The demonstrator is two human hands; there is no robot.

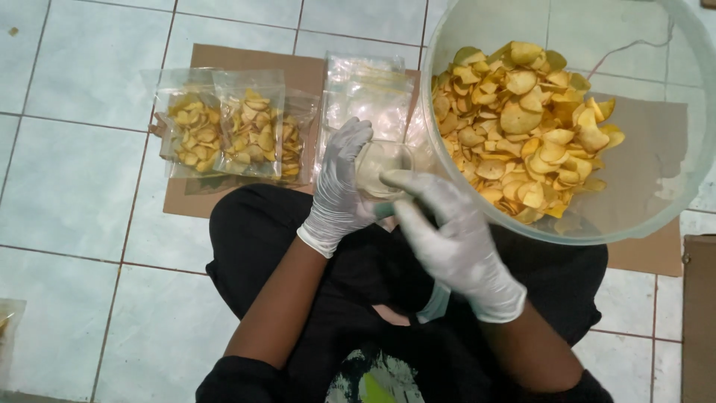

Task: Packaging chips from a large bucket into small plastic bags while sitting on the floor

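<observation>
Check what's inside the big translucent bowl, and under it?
Inside the bowl: a heap of yellow chips piled toward its left side, the right part bare. Under it, brown cardboard and floor tiles show through the wall. What lies beneath the chip heap is covered.

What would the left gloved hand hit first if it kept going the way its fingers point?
Probably the stack of empty clear plastic bags just beyond the left hand on the brown cardboard sheet, though height is unclear.

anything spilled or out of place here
Nothing stands out. The chips all sit inside the big clear bowl, the filled bags lie together on the cardboard, and both gloved hands, left hand and right hand, hold one empty clear bag.
</observation>
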